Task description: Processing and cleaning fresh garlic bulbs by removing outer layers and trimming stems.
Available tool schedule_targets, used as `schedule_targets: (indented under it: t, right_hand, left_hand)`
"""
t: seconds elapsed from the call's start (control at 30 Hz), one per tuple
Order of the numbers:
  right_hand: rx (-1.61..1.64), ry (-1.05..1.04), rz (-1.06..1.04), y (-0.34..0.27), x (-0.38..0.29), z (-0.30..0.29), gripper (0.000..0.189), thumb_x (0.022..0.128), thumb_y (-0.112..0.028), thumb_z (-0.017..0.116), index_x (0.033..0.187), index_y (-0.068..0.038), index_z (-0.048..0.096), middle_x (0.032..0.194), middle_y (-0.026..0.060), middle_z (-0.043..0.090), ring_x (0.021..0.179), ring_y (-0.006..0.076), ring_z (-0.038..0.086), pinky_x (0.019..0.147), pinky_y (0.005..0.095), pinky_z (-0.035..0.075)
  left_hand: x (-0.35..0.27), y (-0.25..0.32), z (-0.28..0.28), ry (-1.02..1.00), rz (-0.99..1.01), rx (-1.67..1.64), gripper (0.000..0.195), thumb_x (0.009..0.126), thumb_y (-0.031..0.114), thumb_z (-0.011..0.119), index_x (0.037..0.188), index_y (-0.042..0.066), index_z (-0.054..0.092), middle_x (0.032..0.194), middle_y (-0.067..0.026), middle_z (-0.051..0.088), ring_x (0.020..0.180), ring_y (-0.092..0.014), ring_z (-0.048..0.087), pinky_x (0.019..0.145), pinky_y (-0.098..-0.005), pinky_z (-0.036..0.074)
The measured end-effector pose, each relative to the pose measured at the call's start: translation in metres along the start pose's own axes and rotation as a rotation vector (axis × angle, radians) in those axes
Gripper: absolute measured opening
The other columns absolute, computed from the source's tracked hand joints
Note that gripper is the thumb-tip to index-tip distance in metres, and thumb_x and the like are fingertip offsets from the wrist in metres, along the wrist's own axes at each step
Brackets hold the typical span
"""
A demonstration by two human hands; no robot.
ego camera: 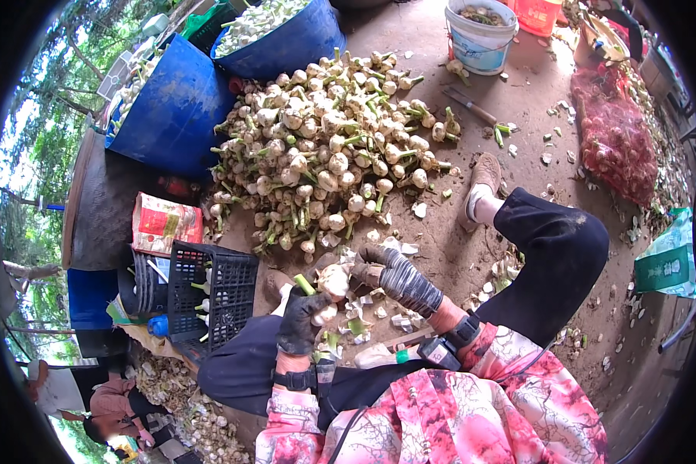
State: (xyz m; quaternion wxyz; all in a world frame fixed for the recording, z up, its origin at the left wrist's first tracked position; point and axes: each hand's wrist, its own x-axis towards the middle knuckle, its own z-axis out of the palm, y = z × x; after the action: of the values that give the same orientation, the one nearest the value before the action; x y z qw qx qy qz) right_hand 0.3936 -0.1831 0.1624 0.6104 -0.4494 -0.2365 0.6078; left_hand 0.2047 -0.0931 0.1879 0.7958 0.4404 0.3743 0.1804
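Observation:
Both my hands wear dark grey work gloves. My left hand [303, 316] is closed around a garlic bulb [333, 282] with a short green stem, held above my lap. On the bulb's right side, the bent fingers of my right hand [391, 275] are at its skin; whether they pinch a piece of it is not clear. Another pale bulb [325, 315] shows just under the held one, by my left fingers. Beyond my hands a large heap of garlic bulbs [325, 145] with cut green stems lies on the ground. Loose peeled skins [403, 319] lie below my hands.
A black plastic crate [232, 296] stands at my left, near blue tubs [171, 110] of garlic. A knife [470, 107] lies beyond my foot, near a white bucket [480, 46]. A red mesh sack [615, 133] lies at right. Another person [113, 406] sits at lower left, beside more garlic.

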Motion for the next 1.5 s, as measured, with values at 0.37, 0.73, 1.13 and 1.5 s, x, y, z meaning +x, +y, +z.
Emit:
schedule_targets:
  t: [0.37, 0.73, 1.13, 1.5]
  right_hand:
    - [-0.51, 0.061, -0.216, 0.008, 0.005, 0.003, 0.016, 0.082, -0.012, 0.056, 0.093, 0.0, 0.056, 0.073, 0.0147, 0.058, 0.067, 0.0242, 0.058, 0.064, 0.0342, 0.047]
    - [0.069, 0.004, 0.013, 0.001, 0.005, -0.005, 0.016, 0.086, -0.017, 0.06, 0.09, -0.003, 0.058, 0.074, 0.0024, 0.061, 0.07, 0.0083, 0.056, 0.064, 0.0246, 0.048]
    - [-0.456, -0.129, 0.114, 0.015, 0.02, -0.017, 0.054, 0.072, -0.036, 0.075, 0.105, 0.004, 0.057, 0.091, 0.0111, 0.065, 0.081, 0.017, 0.059, 0.074, 0.032, 0.049]
    - [-0.248, -0.105, 0.099, 0.015, 0.014, -0.013, 0.024, 0.08, -0.016, 0.07, 0.092, 0.003, 0.059, 0.079, 0.0057, 0.063, 0.071, 0.0111, 0.06, 0.064, 0.0262, 0.052]
  left_hand:
    - [-0.003, 0.009, 0.025, 0.049, 0.055, 0.425, 0.042, 0.072, -0.004, 0.064, 0.114, -0.001, 0.057, 0.096, -0.0059, 0.063, 0.078, -0.011, 0.06, 0.068, -0.0226, 0.05]
    - [0.01, -0.023, -0.001, -0.011, -0.077, -0.223, 0.056, 0.074, 0.002, 0.062, 0.128, -0.001, 0.045, 0.103, -0.0109, 0.062, 0.074, -0.012, 0.061, 0.057, -0.0203, 0.048]
    - [0.01, -0.005, 0.008, -0.074, 0.081, 0.395, 0.05, 0.075, -0.005, 0.061, 0.123, -0.005, 0.05, 0.11, -0.0116, 0.061, 0.088, -0.015, 0.062, 0.078, -0.0259, 0.051]
    - [0.007, -0.005, 0.013, 0.063, 0.178, 0.59, 0.045, 0.068, -0.005, 0.069, 0.112, -0.004, 0.058, 0.095, -0.0073, 0.065, 0.082, -0.012, 0.062, 0.074, -0.0248, 0.051]
